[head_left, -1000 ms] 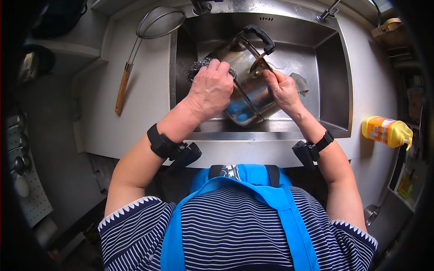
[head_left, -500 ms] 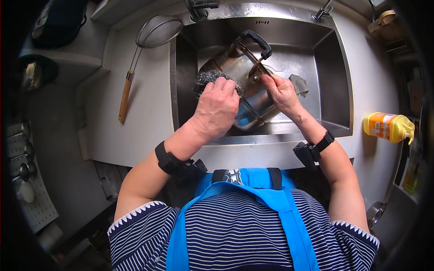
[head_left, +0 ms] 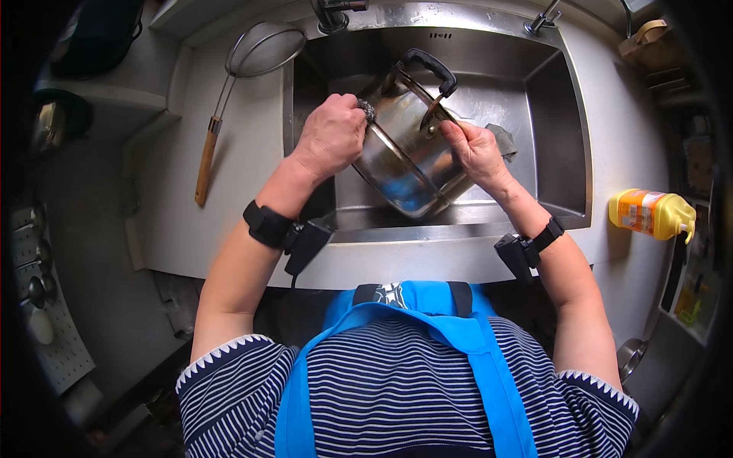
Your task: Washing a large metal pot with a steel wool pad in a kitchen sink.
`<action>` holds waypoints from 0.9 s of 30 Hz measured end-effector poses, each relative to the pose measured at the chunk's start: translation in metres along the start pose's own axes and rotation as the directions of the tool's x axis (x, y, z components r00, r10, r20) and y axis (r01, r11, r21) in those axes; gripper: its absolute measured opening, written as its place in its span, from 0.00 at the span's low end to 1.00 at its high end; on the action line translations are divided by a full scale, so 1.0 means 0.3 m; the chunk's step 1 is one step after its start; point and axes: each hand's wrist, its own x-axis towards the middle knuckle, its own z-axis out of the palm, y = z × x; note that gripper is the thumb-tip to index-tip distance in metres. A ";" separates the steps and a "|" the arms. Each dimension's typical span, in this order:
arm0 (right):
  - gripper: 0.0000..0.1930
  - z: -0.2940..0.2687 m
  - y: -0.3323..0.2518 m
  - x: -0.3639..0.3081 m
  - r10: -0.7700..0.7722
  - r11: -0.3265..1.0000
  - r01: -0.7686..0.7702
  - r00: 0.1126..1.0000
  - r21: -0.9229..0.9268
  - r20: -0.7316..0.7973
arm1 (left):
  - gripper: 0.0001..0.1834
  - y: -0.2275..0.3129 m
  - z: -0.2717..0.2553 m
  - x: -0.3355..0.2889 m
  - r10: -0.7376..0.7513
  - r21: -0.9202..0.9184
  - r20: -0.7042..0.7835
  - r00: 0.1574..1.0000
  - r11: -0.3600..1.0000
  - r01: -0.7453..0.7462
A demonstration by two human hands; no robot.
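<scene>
steel pot [head_left: 416, 141]: stained, tilted, in sink [head_left: 561, 145] | grey wire scourer [head_left: 368, 111]: mostly hidden, at pot's side

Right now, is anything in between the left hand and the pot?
Yes: a wiry metal scrubber, partly hidden, sits between the left hand and the pot. Nothing visible comes between the right hand and the pot.

Bright, soft light washes the counter [head_left: 252, 153], glare streaks the sink [head_left: 561, 145], a blue reflection gleams on the pot [head_left: 397, 156]; straight edges bow, dim margins sink into black!
</scene>
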 end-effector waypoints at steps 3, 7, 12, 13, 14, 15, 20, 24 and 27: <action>0.17 -0.013 0.004 -0.008 -0.009 1.000 0.008 0.999 0.011 0.048 | 0.05 0.121 -0.038 -0.036 0.062 0.097 -0.009 0.998 0.993 -0.061; 0.15 0.001 -0.014 0.002 0.016 1.000 -0.017 0.999 0.023 0.045 | 0.06 0.025 -0.017 -0.002 0.006 0.008 -0.050 0.999 1.000 -0.005; 0.15 0.011 -0.018 0.000 -0.034 0.999 0.034 0.999 -0.018 0.025 | 0.11 -0.127 0.018 0.063 -0.108 -0.028 0.090 0.990 0.993 0.111; 0.15 0.011 -0.017 0.001 -0.024 1.000 0.024 0.999 -0.014 0.022 | 0.11 -0.126 0.021 0.059 -0.138 -0.039 0.082 0.987 0.989 0.142; 0.15 0.006 -0.019 0.004 -0.028 0.999 0.029 0.999 -0.019 0.033 | 0.10 -0.125 0.022 0.054 -0.169 -0.050 0.074 0.983 0.984 0.173; 0.15 -0.002 -0.012 0.004 -0.026 0.999 0.027 0.999 -0.023 0.037 | 0.09 -0.105 0.020 0.046 -0.116 -0.041 0.030 0.993 0.992 0.118; 0.17 -0.002 -0.014 0.003 -0.065 0.998 0.064 0.998 0.008 0.011 | 0.01 0.159 -0.035 -0.051 0.086 0.128 -0.038 0.996 0.988 -0.081; 0.17 -0.003 -0.001 0.003 0.017 1.000 -0.018 0.999 0.023 0.040 | 0.01 0.104 -0.020 -0.039 0.069 0.050 -0.082 0.994 0.997 -0.065; 0.17 0.005 -0.028 0.015 0.008 1.000 -0.009 0.999 0.018 0.045 | 0.08 -0.058 0.007 0.022 -0.042 -0.023 -0.017 0.999 0.999 0.042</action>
